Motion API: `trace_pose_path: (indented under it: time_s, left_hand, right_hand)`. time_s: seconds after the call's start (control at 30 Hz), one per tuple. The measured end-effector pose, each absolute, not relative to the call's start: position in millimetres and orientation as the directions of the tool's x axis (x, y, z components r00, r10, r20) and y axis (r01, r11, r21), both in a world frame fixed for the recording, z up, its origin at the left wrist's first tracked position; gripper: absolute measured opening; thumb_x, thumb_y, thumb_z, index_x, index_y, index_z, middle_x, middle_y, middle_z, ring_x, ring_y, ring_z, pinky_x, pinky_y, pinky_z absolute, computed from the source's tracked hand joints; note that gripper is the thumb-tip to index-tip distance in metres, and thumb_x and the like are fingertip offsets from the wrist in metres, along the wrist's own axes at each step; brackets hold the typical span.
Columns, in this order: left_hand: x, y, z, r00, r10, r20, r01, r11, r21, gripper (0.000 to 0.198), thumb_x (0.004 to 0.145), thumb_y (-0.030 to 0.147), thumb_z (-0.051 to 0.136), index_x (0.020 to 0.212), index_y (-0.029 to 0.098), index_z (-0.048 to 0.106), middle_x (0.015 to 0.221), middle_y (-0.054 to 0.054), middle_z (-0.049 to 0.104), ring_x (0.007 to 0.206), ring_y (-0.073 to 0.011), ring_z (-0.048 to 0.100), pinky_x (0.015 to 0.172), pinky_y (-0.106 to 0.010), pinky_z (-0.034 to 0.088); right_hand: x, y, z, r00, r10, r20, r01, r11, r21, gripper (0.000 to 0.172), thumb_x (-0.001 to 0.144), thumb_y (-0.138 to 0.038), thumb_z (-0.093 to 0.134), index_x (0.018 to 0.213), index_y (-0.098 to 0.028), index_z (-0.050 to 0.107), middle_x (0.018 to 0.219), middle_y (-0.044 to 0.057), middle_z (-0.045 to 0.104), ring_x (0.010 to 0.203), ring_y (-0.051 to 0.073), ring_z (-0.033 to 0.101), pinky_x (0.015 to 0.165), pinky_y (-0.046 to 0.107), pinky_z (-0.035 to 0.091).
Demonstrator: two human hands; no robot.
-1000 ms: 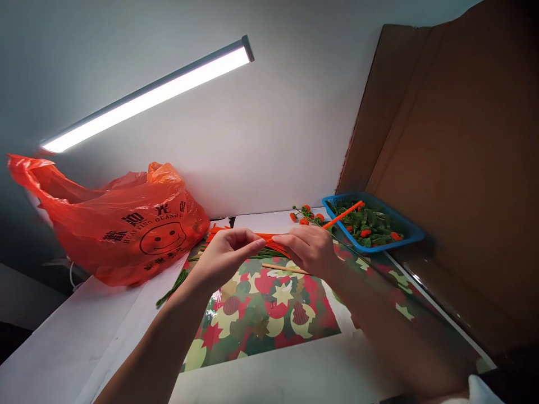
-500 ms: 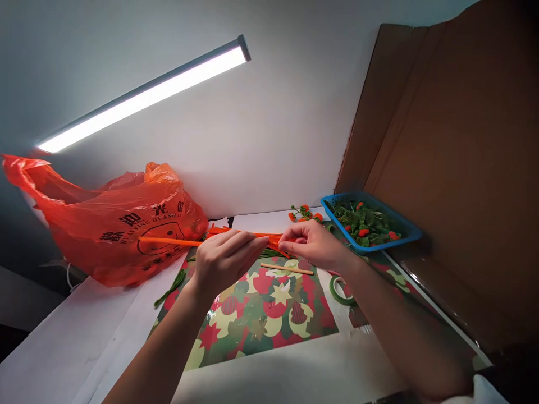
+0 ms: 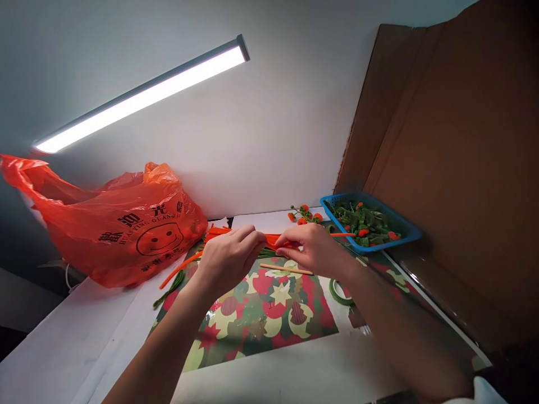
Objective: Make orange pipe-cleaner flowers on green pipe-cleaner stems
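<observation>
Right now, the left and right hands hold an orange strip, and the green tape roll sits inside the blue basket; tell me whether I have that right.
Not quite: the head view shows the green tape roll outside the blue basket, nearer the camera. The left hand and right hand do hold an orange strip.

A lit bar lamp (image 3: pixel 143 99) slants above a red bag (image 3: pixel 101 216), left of brown cardboard (image 3: pixel 455 151)
</observation>
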State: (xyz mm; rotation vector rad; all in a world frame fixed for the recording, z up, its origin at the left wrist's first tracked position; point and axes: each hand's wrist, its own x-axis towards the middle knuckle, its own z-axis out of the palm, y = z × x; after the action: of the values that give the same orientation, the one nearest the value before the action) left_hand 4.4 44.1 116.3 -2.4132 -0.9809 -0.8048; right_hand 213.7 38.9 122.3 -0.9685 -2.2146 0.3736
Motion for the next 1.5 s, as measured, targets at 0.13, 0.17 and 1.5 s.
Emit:
trace_pose_path:
  time_s: [0.13, 0.17, 1.5]
  left_hand:
    - [0, 42, 122, 0.535, 0.715, 0.451, 0.683, -0.68, 0.267, 0.023, 0.093, 0.03, 0.044, 0.078, 0.019, 0.057, 0.069, 0.001, 0.057, 0.058, -0.0113, 0.048, 0.052, -0.022, 0.034]
    - [-1, 43, 124, 0.53, 0.758, 0.381, 0.656, -0.651, 0.382, 0.026, 0.093, 0.032, 0.044, 0.074, 0.018, 0.055, 0.064, 0.002, 0.053, 0.056, -0.0109, 0.045, 0.051, -0.022, 0.034]
    - [-5, 61, 111, 0.369, 0.896, 0.249, 0.44, -0.404, 0.802, 0.027, 0.082, 0.038, 0.059, 0.067, 0.017, 0.054, 0.056, 0.004, 0.046, 0.049, -0.0085, 0.037, 0.046, -0.021, 0.029]
  right_hand:
    - [210, 43, 115, -0.542, 0.598, 0.59, 0.595, 0.769, -0.233, 0.013, 0.088, -0.016, 0.056, 0.085, -0.016, 0.069, 0.077, 0.004, 0.071, 0.07, 0.014, 0.059, 0.063, 0.025, 0.037]
    - [208, 43, 113, -0.553, 0.577, 0.601, 0.613, 0.77, -0.176, 0.015, 0.089, -0.015, 0.054, 0.085, -0.015, 0.069, 0.076, 0.005, 0.07, 0.07, 0.015, 0.059, 0.062, 0.025, 0.036]
    - [198, 68, 75, -0.438, 0.519, 0.735, 0.632, 0.758, -0.158, 0.023, 0.093, -0.024, 0.046, 0.085, -0.017, 0.067, 0.066, 0.003, 0.062, 0.06, 0.012, 0.05, 0.057, 0.025, 0.031]
